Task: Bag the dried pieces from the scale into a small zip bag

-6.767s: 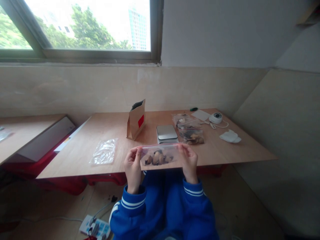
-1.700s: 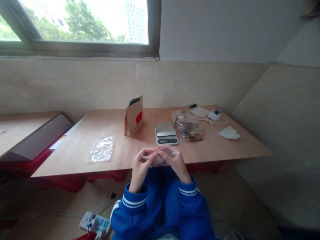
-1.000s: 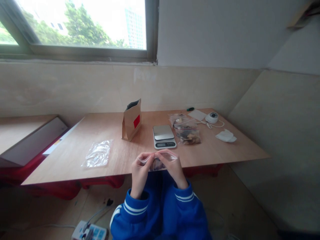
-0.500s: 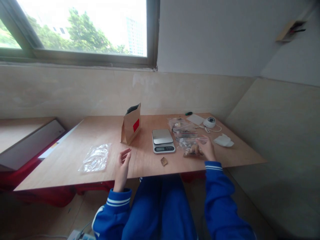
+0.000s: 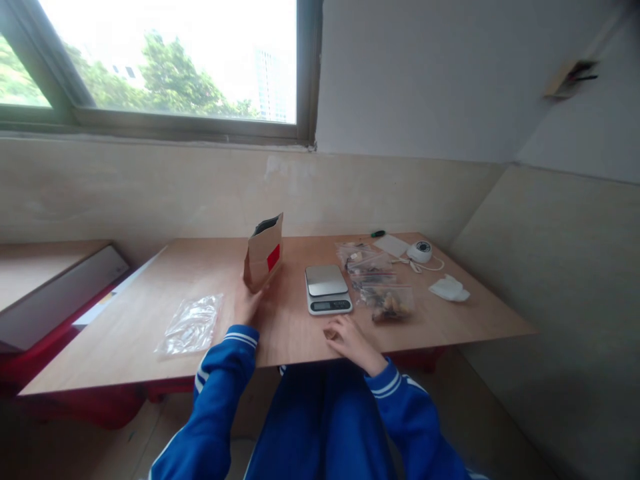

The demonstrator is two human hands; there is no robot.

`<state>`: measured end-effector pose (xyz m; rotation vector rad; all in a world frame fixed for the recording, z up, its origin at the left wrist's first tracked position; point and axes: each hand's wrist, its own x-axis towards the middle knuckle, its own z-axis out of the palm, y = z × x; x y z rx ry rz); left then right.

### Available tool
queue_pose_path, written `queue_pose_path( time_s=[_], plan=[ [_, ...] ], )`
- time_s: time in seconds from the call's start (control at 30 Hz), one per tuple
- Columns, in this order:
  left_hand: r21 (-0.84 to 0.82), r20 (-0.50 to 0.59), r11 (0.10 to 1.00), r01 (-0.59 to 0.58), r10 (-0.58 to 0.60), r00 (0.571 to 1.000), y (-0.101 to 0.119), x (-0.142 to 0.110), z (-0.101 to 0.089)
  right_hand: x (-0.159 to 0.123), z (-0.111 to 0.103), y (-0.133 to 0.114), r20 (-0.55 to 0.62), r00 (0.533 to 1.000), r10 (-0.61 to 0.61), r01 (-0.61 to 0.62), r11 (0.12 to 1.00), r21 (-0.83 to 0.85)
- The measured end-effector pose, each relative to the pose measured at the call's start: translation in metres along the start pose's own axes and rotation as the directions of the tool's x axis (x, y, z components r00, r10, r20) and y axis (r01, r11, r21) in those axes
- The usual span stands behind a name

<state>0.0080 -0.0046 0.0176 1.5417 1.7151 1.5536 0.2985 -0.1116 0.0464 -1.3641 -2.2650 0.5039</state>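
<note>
Wooden table (image 5: 150, 320) under a window, pale wall behind, seen from above by the seated person.

Left hand (image 5: 249, 305) reaches forward to the foot of the brown paper bag (image 5: 263, 252); fingers are at its near lower edge, touching or almost so, and whether they have closed on it cannot be told. Right hand (image 5: 347, 335) lies low on the near table edge, fingers curled downward over a spot just near of the scale (image 5: 327, 289); anything under them is hidden, so its hold cannot be told.

Paper bag: upright, top open, dark lining visible, red label on its right face. Contents not visible. Judged light, stiffly creased but crushable; best taken by the side panels low down, not the thin rim.

Right of the scale: several clear zip bags (image 5: 380, 283) holding brown lumpy pieces, overlapping in a row. Judged soft, slippery film; grip at the seal strip.

Left, well apart: a flat crumpled clear bag (image 5: 190, 325), apparently holding nothing.

Far right: a white round device (image 5: 420, 251) with cord, and white tissue (image 5: 449, 289).
</note>
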Motion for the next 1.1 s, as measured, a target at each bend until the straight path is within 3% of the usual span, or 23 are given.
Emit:
queue_pose_path(
  time_s=[0.17,0.33,0.43,0.5,0.57,0.63,0.67,0.77,0.87,0.97,1.1],
  plan=[
    [0.086,-0.036,0.993,0.079,-0.076,0.996,-0.017,-0.004,0.002,0.014,-0.012,0.011,-0.089,0.994,-0.056,0.061,0.997,0.050],
    [0.077,-0.002,0.997,0.029,-0.029,1.000,-0.017,-0.004,0.000,0.070,-0.026,0.034,-0.331,0.943,0.008,-0.011,1.000,-0.008],
    [0.030,0.031,0.998,0.047,-0.048,0.998,-0.015,-0.003,-0.001,0.101,-0.025,0.044,-0.270,0.961,0.067,-0.092,0.992,-0.081],
    [0.026,0.057,0.998,0.064,-0.065,0.996,-0.014,-0.003,-0.001,0.110,-0.026,0.039,-0.286,0.957,0.048,-0.080,0.992,-0.100],
    [0.045,0.078,0.998,0.044,-0.048,0.996,-0.015,-0.003,-0.001,0.111,-0.032,0.022,-0.418,0.908,-0.026,-0.001,0.998,-0.064],
    [0.070,0.078,0.998,0.008,-0.013,0.997,-0.014,-0.003,-0.001,0.108,-0.042,-0.004,-0.555,0.824,-0.111,0.125,0.992,-0.013],
    [0.082,0.071,0.997,-0.006,0.000,0.997,-0.014,-0.004,-0.002,0.106,-0.047,-0.017,-0.577,0.801,-0.157,0.190,0.982,-0.005],
    [0.104,0.057,0.994,-0.020,0.014,0.998,-0.010,-0.005,-0.004,0.104,-0.061,-0.047,-0.485,0.816,-0.316,0.338,0.940,-0.044],
    [0.090,0.076,0.996,0.008,-0.014,0.997,-0.005,-0.006,-0.005,0.103,-0.061,-0.056,-0.376,0.831,-0.411,0.416,0.907,-0.071],
    [0.059,0.112,0.998,0.027,-0.033,0.993,-0.002,-0.007,-0.004,0.098,-0.055,-0.052,-0.301,0.852,-0.429,0.434,0.899,-0.053],
    [0.048,0.160,0.998,-0.026,0.018,0.987,-0.007,-0.005,0.000,0.094,-0.051,-0.051,-0.179,0.918,-0.354,0.353,0.935,-0.037]
  ],
)
